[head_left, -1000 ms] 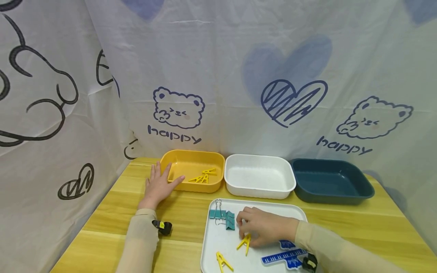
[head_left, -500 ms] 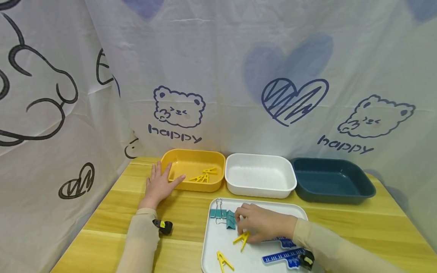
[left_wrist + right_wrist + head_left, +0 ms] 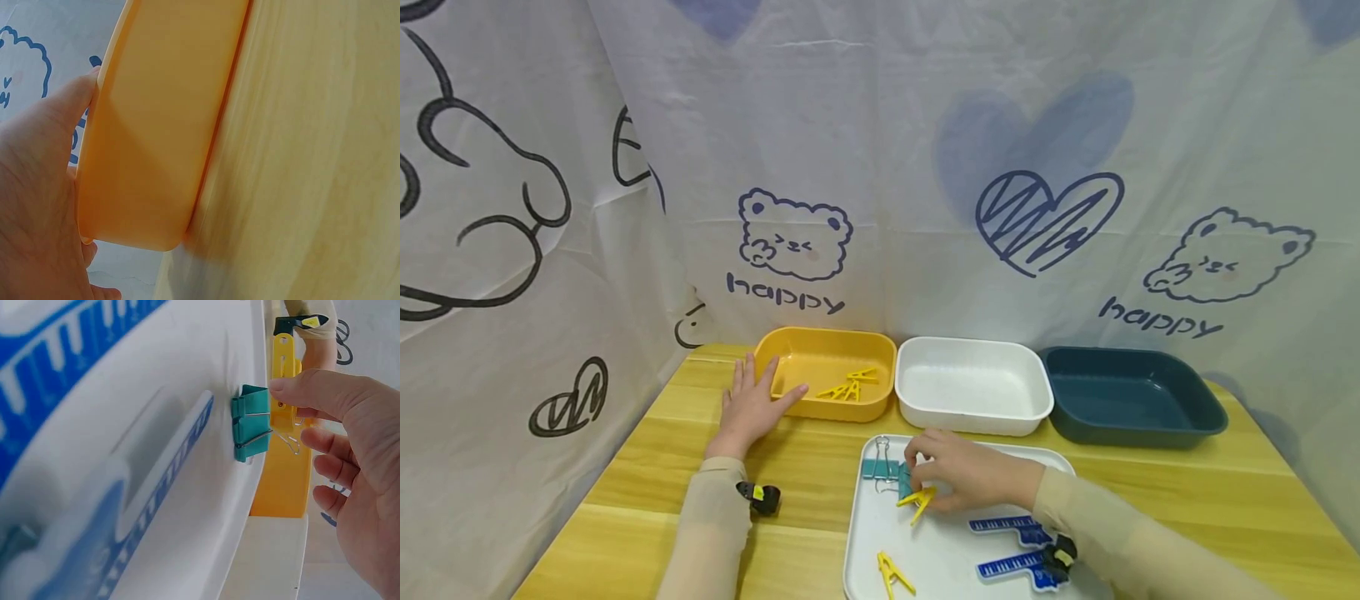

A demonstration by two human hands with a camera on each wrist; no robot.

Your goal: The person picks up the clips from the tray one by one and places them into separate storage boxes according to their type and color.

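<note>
The word "happy" [image 3: 786, 294] stands on the white cloth backdrop [image 3: 910, 125] in dark blue lowercase letters, below the left bear drawing [image 3: 795, 235]; a second "happy" [image 3: 1161, 318] stands below the right bear drawing [image 3: 1228, 257]. The yellow label [image 3: 757, 492] on the left wrist's black device [image 3: 770, 502] possibly carries marks, too small to read.
</note>
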